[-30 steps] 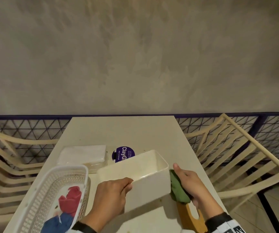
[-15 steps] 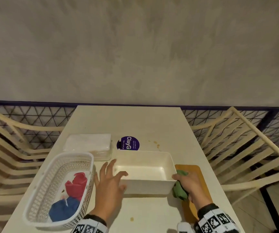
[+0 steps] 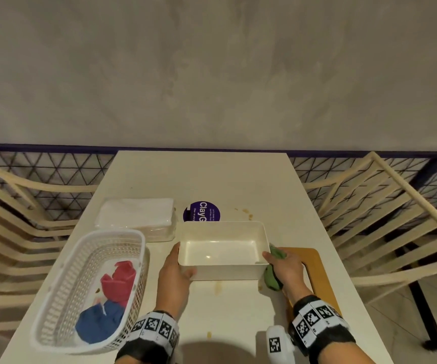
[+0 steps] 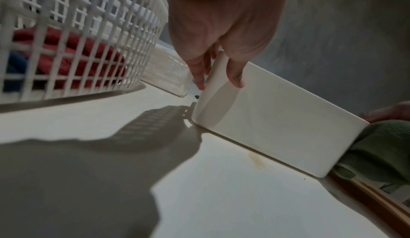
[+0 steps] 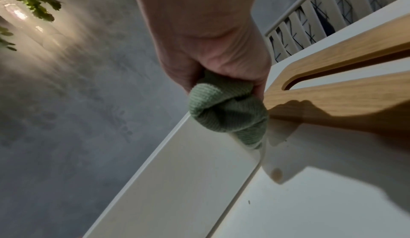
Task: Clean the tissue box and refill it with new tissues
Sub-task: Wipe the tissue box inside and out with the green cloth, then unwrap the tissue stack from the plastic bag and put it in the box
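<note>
We have the tissue box open and upright on the bench, just right of the basket. Our left hand pinches its near left corner; our right hand bunches the green cloth against its right end. It looks light, stiff and smooth, so we judge the rim corners give the surest hold.

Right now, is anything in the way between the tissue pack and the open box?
Nothing visible. The tissue pack lies just behind and left of the box, whose top is open and inside is empty. The left hand holds only its near left corner.
</note>
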Tool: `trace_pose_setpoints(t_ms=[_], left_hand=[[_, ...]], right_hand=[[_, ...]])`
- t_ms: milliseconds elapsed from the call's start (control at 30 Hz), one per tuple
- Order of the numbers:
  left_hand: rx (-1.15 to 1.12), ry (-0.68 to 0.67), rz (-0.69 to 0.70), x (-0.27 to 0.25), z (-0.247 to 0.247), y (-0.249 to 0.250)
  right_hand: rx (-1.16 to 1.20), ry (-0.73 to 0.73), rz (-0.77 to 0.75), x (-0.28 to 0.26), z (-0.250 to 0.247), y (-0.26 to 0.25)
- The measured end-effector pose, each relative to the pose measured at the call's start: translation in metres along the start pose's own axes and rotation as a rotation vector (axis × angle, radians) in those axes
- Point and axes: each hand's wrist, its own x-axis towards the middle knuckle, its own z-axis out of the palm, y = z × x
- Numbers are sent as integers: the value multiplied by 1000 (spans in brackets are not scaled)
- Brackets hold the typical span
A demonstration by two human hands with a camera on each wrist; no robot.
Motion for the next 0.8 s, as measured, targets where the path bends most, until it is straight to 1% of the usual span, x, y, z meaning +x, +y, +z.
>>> trace_pose_setpoints(t_ms=[100,233,267,333,400,433,467,500,533,567,600,633,667,700,767,800], left_hand=[[-16,11,-14,8,2,-6],[-186,-23,-32,13,3,-16],[-187,-32,-31,10,2,-12],[-113,-28,3,2,2,2],[13,57,63,-7,-3,20],[38,78,110,-15,-6,30],[50,31,147,-24,-9,43],[81,-87,180,-35,-12,54],[162,-268,176,-46,-15,64],[223,-449,146,-56,-18,72],[224,-574,109,-63,-22,71],[158,-631,78,-69,-29,72],[39,-602,53,-74,-38,72],[-91,-504,31,-78,-49,74],[-257,-214,-2,-80,-77,74],[-301,-102,-16,-79,-93,74]], right_hand=[[47,-29,-13,3,0,-2],[14,-54,-51,-2,-3,-8],[-2,-43,-59,-5,-5,-9],[-7,12,-85,-16,-11,-11],[-5,75,-148,-33,-18,-13],[-12,88,-202,-48,-21,-16],[-12,72,-265,-65,-21,-20],[5,21,-320,-83,-18,-25],[41,-60,-360,-102,-12,-31],[90,-151,-374,-118,-4,-39],[155,-232,-363,-131,7,-46],[225,-297,-334,-141,19,-55],[295,-349,-297,-148,31,-64],[352,-399,-262,-153,44,-73],[422,-532,-211,-163,70,-91],[436,-609,-197,-169,83,-98]])
